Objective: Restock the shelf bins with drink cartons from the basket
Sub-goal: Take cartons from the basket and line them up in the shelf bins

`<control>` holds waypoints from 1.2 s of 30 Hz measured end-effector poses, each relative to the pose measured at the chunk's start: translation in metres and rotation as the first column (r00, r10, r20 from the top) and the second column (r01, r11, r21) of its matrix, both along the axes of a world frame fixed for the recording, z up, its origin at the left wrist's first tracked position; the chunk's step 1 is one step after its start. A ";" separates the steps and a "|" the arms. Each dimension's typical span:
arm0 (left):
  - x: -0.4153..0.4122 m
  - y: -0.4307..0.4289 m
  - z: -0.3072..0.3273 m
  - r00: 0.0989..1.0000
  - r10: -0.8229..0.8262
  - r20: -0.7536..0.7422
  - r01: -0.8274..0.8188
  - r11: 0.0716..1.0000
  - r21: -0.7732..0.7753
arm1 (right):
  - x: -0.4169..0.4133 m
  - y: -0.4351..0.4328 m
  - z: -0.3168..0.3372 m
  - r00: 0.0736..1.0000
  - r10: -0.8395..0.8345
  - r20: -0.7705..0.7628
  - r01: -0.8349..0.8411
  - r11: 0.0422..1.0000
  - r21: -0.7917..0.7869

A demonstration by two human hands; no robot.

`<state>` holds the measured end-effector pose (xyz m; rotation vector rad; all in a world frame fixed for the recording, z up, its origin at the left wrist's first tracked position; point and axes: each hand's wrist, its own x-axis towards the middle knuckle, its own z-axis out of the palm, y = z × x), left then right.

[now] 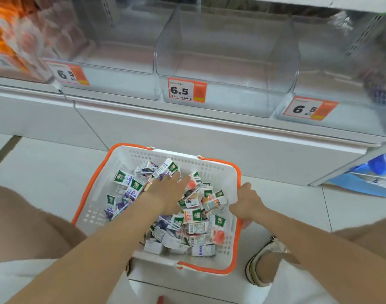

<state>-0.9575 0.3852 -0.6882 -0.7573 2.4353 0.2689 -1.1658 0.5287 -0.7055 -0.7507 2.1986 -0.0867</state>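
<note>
Head view, I see both forearms coming in from the bottom of the frame. Left hand point(169, 194) sits centre frame, palm down, fingers straight and close together, lying flat on the heap of drink cartons point(187, 218); no carton is pinched that I can see. Right hand point(245, 202) is right of centre, fingers curled around the orange rim on the basket's right side, thumb below the rim. Basket point(95, 194) is white mesh plastic with an orange rim, on the pale tiled floor, lower centre. Cartons are small, white and green with purple or red fruit print, piled loose inside it (all jumbled, none upright). A sandalled foot point(266, 264) shows at lower right, just beside the basket. Farther up, clear shelf bins run across the top half of the frame; the middle bin point(227, 62) holds nothing, with a 6.5 price tag point(187, 90) on its front. Orange packs point(3, 25) blur in the upper left.
</note>
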 end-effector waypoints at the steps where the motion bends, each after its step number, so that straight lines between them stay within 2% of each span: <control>1: -0.004 -0.007 0.001 1.000 -0.003 -0.013 0.003 1.000 -0.007 | -0.006 -0.004 -0.001 0.999 0.011 -0.035 -0.011 1.000 0.000; 6: -0.010 -0.027 0.013 0.994 -0.019 -0.105 0.017 1.000 -0.026 | -0.038 -0.022 0.009 0.976 0.042 -0.215 -0.045 0.999 -0.005; 11: -0.010 -0.040 0.029 0.988 -0.015 -0.154 0.007 0.999 -0.053 | -0.054 -0.028 0.025 0.973 0.051 -0.227 -0.005 0.980 0.198; 12: -0.010 -0.041 0.033 0.985 -0.005 -0.175 -0.004 0.999 -0.050 | -0.055 -0.027 0.027 0.961 0.160 -0.225 -0.096 0.958 0.270; 14: -0.011 -0.042 0.038 0.976 0.007 -0.217 -0.019 0.998 -0.053 | -0.055 -0.022 0.030 0.924 0.293 -0.244 -0.173 0.892 0.417; 17: -0.011 -0.039 0.036 0.973 0.026 -0.229 -0.039 0.998 -0.053 | -0.056 -0.015 0.030 0.842 0.455 -0.291 -0.263 0.816 0.514; 19: -0.011 -0.035 0.032 0.977 0.036 -0.210 -0.048 0.998 -0.048 | -0.052 -0.014 0.043 0.763 0.551 -0.338 -0.336 0.785 0.520; 21: -0.011 -0.031 0.029 0.981 0.046 -0.187 -0.053 0.998 -0.033 | -0.043 -0.024 0.068 0.705 0.619 -0.346 -0.450 0.768 0.456; 24: -0.013 -0.026 0.024 0.985 0.042 -0.169 -0.047 0.999 -0.027 | -0.027 -0.043 0.111 0.676 0.620 -0.399 -0.591 0.779 0.209; 26: -0.015 -0.025 0.019 0.988 0.028 -0.152 -0.035 0.998 -0.045 | -0.015 -0.051 0.134 0.579 0.642 -0.502 -0.693 0.712 0.112; 29: -0.019 -0.026 0.010 0.990 0.007 -0.143 -0.017 0.998 -0.067 | -0.007 -0.059 0.141 0.438 0.717 -0.542 -0.776 0.606 0.174; 33: -0.026 -0.033 -0.006 0.987 0.027 -0.157 -0.041 0.995 -0.087 | -0.005 -0.073 0.091 0.305 0.834 -0.460 -0.832 0.468 0.296; 34: -0.029 -0.035 -0.012 0.986 0.046 -0.157 -0.060 0.995 -0.081 | -0.008 -0.075 0.070 0.281 0.853 -0.439 -0.838 0.442 0.321; 36: -0.035 -0.042 -0.024 0.977 0.102 -0.187 -0.114 0.992 -0.055 | -0.016 -0.078 0.032 0.296 0.864 -0.406 -0.838 0.439 0.323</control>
